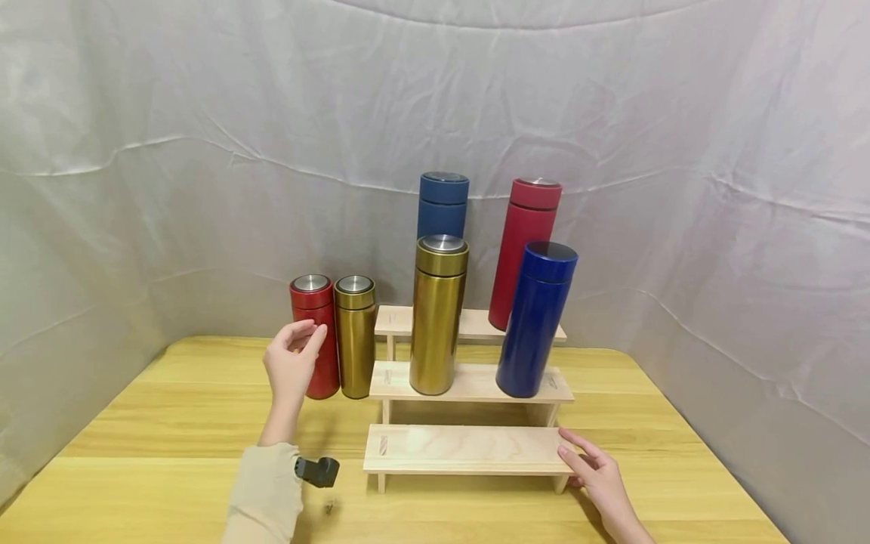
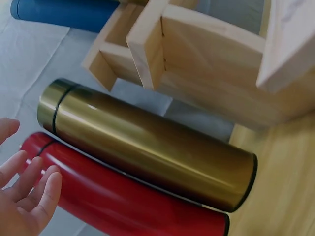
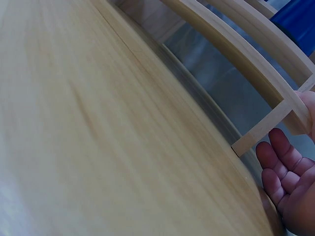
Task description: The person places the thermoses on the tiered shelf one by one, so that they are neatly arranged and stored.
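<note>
My left hand (image 1: 292, 363) is raised in front of a short red thermos (image 1: 322, 363), thumb and fingers apart and nothing between them. In the left wrist view its bent fingers (image 2: 47, 196) overlap the top of that flask. Right beside the red one stands a short gold thermos (image 1: 356, 340). At the right end of the wooden step stand (image 1: 469, 449), my right hand (image 1: 598, 480) holds the corner of the lowest step. The right wrist view shows other fingers (image 3: 280, 157) curled below the board, close to its leg.
On the middle step stand a tall gold thermos (image 1: 438, 325) and a glossy blue thermos (image 1: 537, 325). Behind them are a matte blue thermos (image 1: 442, 204) and a crimson thermos (image 1: 523, 249). Grey cloth (image 1: 272, 189) surrounds the yellow wood table (image 1: 170, 423).
</note>
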A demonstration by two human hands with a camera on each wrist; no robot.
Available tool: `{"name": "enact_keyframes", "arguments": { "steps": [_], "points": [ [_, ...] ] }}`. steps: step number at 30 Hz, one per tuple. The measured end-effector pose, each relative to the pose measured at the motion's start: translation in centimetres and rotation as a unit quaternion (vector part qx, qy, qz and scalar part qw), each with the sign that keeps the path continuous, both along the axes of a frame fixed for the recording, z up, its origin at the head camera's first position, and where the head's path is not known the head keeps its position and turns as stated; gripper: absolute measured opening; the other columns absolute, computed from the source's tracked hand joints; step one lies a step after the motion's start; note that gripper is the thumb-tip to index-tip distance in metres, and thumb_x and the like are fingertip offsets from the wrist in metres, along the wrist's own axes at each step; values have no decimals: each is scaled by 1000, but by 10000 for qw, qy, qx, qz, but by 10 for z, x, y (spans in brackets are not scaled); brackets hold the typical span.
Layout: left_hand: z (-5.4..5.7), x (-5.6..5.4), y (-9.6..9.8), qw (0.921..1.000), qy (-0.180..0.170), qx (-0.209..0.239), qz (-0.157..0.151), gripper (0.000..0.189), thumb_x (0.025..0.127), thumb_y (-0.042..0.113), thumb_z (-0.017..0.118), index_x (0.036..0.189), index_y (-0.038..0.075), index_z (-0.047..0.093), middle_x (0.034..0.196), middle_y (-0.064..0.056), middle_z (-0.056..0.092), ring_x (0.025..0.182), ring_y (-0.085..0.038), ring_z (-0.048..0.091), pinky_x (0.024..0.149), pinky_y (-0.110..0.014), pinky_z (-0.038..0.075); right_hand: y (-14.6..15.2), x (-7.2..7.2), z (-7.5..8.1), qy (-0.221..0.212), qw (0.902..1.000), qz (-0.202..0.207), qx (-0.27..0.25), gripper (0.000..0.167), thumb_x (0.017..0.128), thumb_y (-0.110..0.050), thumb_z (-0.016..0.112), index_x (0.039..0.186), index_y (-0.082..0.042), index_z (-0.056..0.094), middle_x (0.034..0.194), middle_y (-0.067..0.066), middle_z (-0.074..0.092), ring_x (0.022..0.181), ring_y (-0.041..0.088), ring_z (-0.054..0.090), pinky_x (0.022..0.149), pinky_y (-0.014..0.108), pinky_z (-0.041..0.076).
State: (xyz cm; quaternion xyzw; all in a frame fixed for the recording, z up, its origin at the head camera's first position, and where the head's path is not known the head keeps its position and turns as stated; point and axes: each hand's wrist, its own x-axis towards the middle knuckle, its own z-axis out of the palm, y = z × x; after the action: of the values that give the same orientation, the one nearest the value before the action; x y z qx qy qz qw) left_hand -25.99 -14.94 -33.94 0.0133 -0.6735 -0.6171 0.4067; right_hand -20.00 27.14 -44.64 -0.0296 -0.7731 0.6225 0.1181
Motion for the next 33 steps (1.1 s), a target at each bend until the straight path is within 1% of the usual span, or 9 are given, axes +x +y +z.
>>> {"name": "enact_keyframes", "arguments": {
  "steps": [5, 9, 12, 15, 17, 20, 23, 29, 33],
  "points": [
    [-7, -5, -8, 9992, -9, 135, 389, 29, 75, 14, 72, 95, -5, 63, 89, -14, 63, 70, -3, 54, 59, -11, 43, -1, 0, 0, 129, 9999, 52, -82, 39, 83, -13, 63, 117, 4, 55, 90, -13, 63, 64, 7, 54, 51, 23, 46],
    [-8, -6, -13, 9979, -49, 95, 640, 36, 74, 16, 73, 100, -5, 60, 92, -16, 62, 79, -15, 54, 67, -13, 40, -2, 0, 0, 156, 9997, 108, -178, 38, 83, -11, 63, 117, 5, 55, 88, -11, 64, 63, 7, 54, 51, 22, 46],
    [-8, -7, -16, 9976, -86, 46, 687, 43, 72, 16, 74, 105, -6, 57, 99, -19, 60, 88, -24, 53, 69, -17, 38, -2, -1, 1, 130, 9997, 105, -182, 39, 83, -11, 63, 118, 5, 54, 85, -8, 64, 61, 7, 54, 50, 22, 45],
    [-7, -9, -18, 9981, -192, 34, 581, 51, 71, 17, 75, 113, -5, 54, 109, -18, 57, 97, -27, 52, 70, -21, 40, -2, -1, 2, 72, 9998, 81, -156, 40, 83, -12, 63, 118, 5, 54, 83, -6, 64, 60, 7, 53, 50, 22, 45],
    [-7, -10, -19, 9983, -310, 42, 490, 56, 72, 18, 75, 117, -4, 51, 115, -18, 55, 102, -28, 51, 72, -27, 43, -2, -1, 2, 46, 9998, 76, -153, 40, 83, -12, 63, 118, 4, 54, 83, -6, 64, 60, 7, 53, 50, 22, 45],
    [-7, -13, -19, 9982, -477, 69, 356, 61, 72, 19, 75, 122, -3, 48, 120, -18, 52, 108, -30, 48, 78, -36, 41, -2, -1, 2, 76, 9998, 80, -159, 40, 83, -12, 63, 118, 5, 54, 83, -7, 64, 60, 7, 53, 50, 22, 45],
    [-7, -15, -20, 9976, -647, 84, 249, 66, 72, 21, 75, 126, -2, 44, 125, -18, 48, 112, -31, 44, 84, -43, 38, -2, -1, 1, 143, 9997, 75, -159, 38, 83, -11, 63, 117, 5, 55, 83, -8, 65, 60, 7, 54, 50, 22, 45],
    [-10, -22, -24, 9956, -929, -85, 82, 73, 72, 22, 75, 131, -1, 39, 130, -20, 43, 118, -34, 40, 95, -47, 32, -3, 1, 1, 196, 9997, 38, -136, 35, 83, -10, 62, 115, 4, 56, 82, -6, 65, 59, 7, 54, 50, 22, 45],
    [-12, -27, -25, 9950, -988, -168, -6, 75, 72, 21, 75, 132, -3, 36, 131, -22, 41, 118, -35, 39, 98, -46, 29, -2, 2, 2, 184, 9997, 26, -175, 36, 83, -10, 63, 115, 4, 56, 81, -5, 65, 60, 8, 54, 50, 21, 45]
  ]
}}
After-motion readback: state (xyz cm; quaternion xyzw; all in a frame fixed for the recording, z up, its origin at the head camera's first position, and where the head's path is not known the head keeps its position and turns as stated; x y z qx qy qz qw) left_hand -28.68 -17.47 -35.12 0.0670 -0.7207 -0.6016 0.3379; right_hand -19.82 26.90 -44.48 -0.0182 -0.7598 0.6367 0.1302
